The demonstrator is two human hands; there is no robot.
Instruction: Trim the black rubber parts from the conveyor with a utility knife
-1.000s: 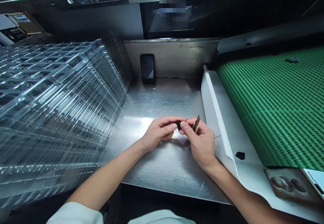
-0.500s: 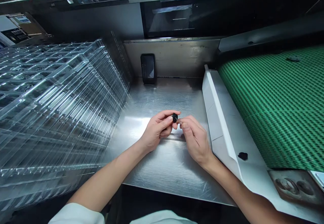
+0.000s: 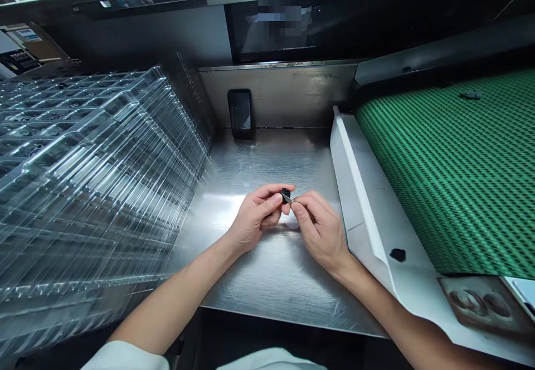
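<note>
Over the steel bench (image 3: 267,281), my left hand (image 3: 254,219) pinches a small black part (image 3: 286,194) between thumb and fingers. My right hand (image 3: 320,230) is closed on a thin metal blade (image 3: 295,200); only its tip shows, and that tip touches the black part. Both hands meet at the middle of the bench, just above its surface.
A tall slanted stack of clear plastic trays (image 3: 92,180) fills the left side. A dark phone (image 3: 239,112) leans on the back wall. A white chute (image 3: 368,214) with one loose black part (image 3: 397,254) borders a green conveyor belt (image 3: 451,169) on the right.
The blade stood up from my right hand a second ago; it now points left, its tip against the black part. Both hands have shifted slightly left and up.
</note>
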